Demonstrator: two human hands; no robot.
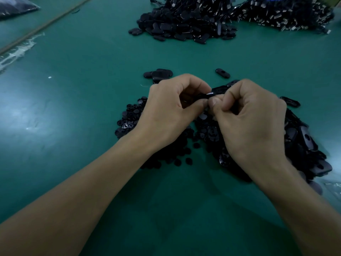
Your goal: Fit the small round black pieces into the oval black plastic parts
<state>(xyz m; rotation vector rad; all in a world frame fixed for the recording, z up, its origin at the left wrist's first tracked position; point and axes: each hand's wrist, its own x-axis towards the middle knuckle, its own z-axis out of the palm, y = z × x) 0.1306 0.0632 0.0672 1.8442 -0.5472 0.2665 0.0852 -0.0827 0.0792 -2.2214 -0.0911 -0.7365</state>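
Observation:
My left hand (172,108) and my right hand (252,119) meet above the green table, fingers curled, both pinching one oval black plastic part (215,92) between thumbs and fingertips. Whether a round piece sits in it is hidden by my fingers. Under my left hand lies a heap of small round black pieces (129,119). A heap of oval black parts (302,143) lies under and right of my right hand. A single oval part with a hole (222,73) lies just beyond my hands, and a few more oval parts (160,73) lie beyond my left hand.
A big pile of black oval parts (182,24) sits at the back centre. A second pile with metal bits (287,15) is at the back right. A plastic bag (16,6) lies far left, and clear plastic film (16,50) lies on the green mat (73,108).

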